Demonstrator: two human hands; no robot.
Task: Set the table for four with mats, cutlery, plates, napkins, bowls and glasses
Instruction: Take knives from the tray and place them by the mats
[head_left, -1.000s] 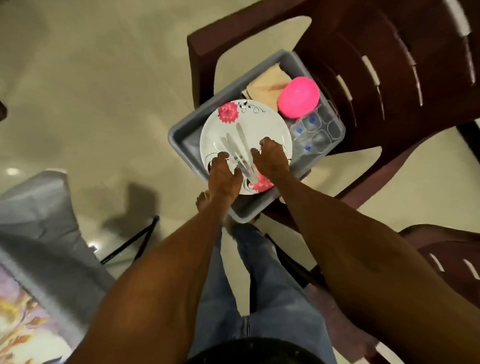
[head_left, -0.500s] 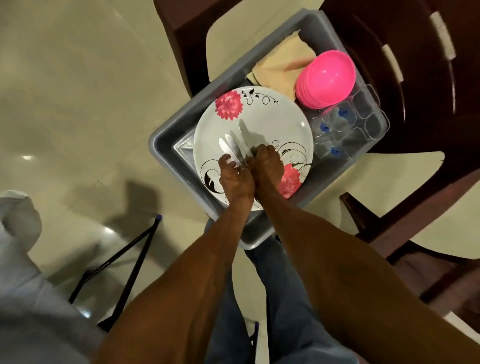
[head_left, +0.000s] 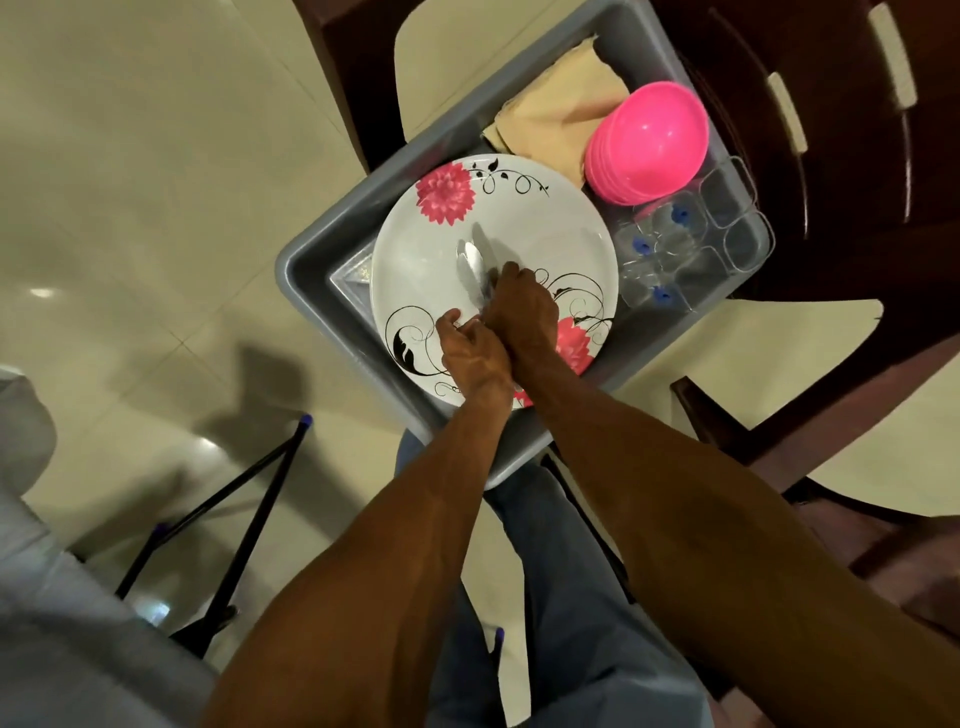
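A grey tub (head_left: 332, 244) rests on a dark plastic chair. Inside lies a white plate (head_left: 540, 228) printed with pink flowers and black swirls. On the plate, my right hand (head_left: 519, 312) grips a bundle of steel cutlery (head_left: 471, 267) by the handles, the spoon ends pointing away from me. My left hand (head_left: 470, 353) is pressed against the right one, fingers curled round the same handles. Stacked pink bowls (head_left: 649, 140), clear glasses (head_left: 691, 244) with blue marks and folded beige napkins (head_left: 556, 114) fill the tub's far side.
The dark brown chair (head_left: 831, 156) rises to the right, and a second chair (head_left: 909, 545) stands at lower right. A grey cloth-covered table edge (head_left: 47, 623) with black folding legs (head_left: 234, 514) is at lower left. Pale tiled floor (head_left: 130, 182) lies to the left.
Both hands have drawn together over the plate and gathered the spread cutlery into one bundle. The camera has come closer to the tub.
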